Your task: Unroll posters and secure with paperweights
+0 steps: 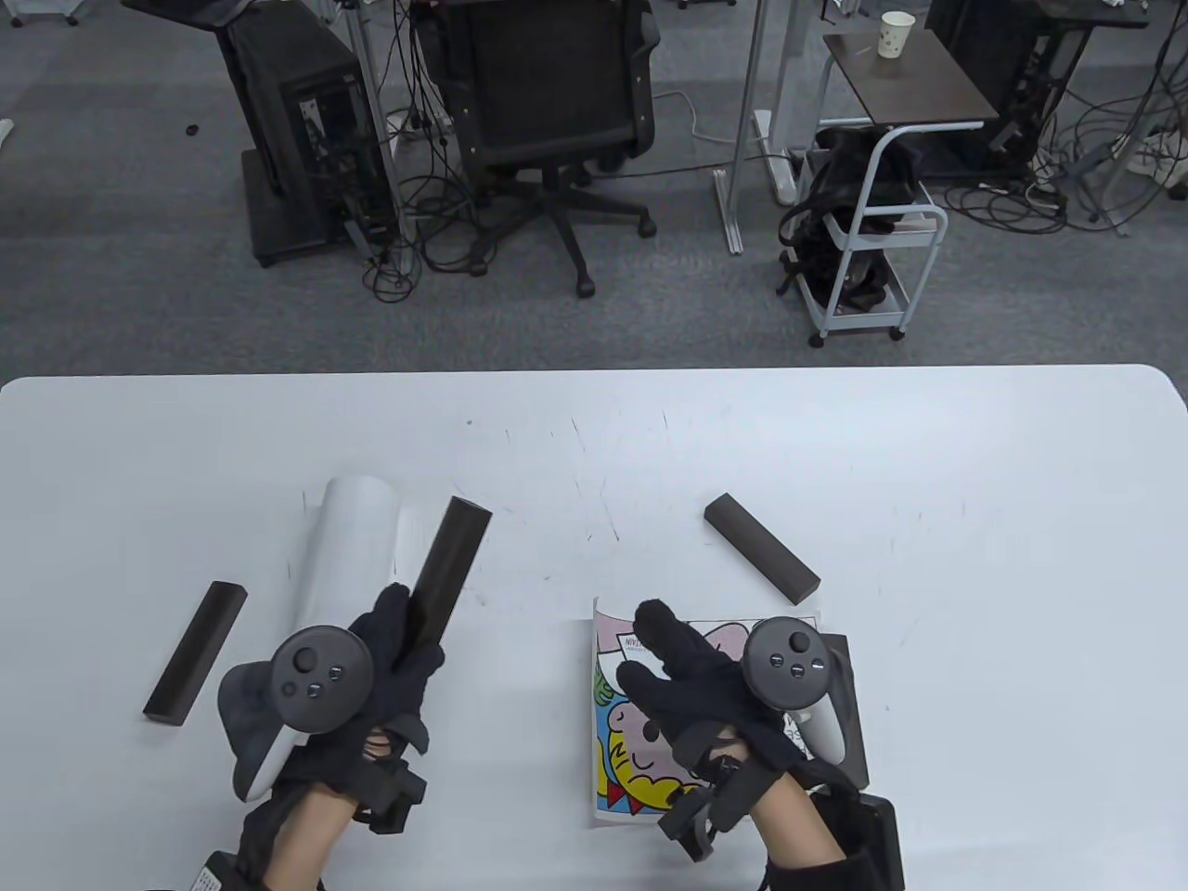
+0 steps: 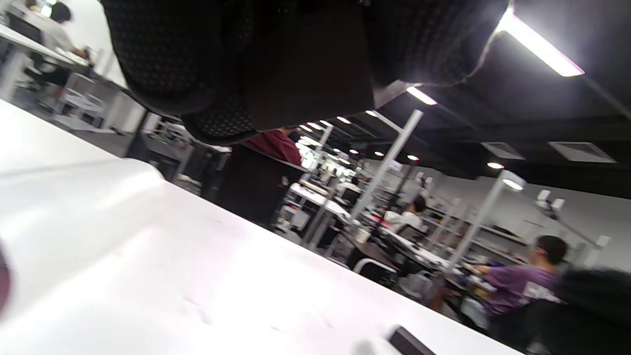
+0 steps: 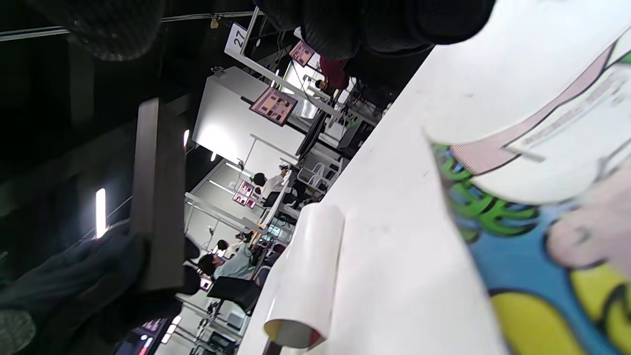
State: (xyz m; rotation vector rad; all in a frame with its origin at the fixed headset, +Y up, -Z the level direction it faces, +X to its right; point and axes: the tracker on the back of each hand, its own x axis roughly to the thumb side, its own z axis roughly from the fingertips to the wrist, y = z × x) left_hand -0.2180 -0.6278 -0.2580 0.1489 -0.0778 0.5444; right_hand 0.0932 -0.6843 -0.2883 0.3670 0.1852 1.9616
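A white rolled poster (image 1: 348,548) lies on the table at the left; it also shows in the right wrist view (image 3: 305,276). My left hand (image 1: 404,636) grips a dark bar paperweight (image 1: 452,561) by its near end and holds it up beside the roll; the bar shows in the right wrist view (image 3: 155,197). My right hand (image 1: 664,654) presses flat on a colourful cartoon poster (image 1: 631,761) whose left edge curls up. A dark paperweight (image 1: 852,715) lies along that poster's right edge, partly hidden by my hand.
A second loose paperweight (image 1: 197,652) lies at the left of the table, a third (image 1: 761,560) just beyond the cartoon poster. The white table (image 1: 974,483) ends at a far edge, with chairs and carts on the floor behind.
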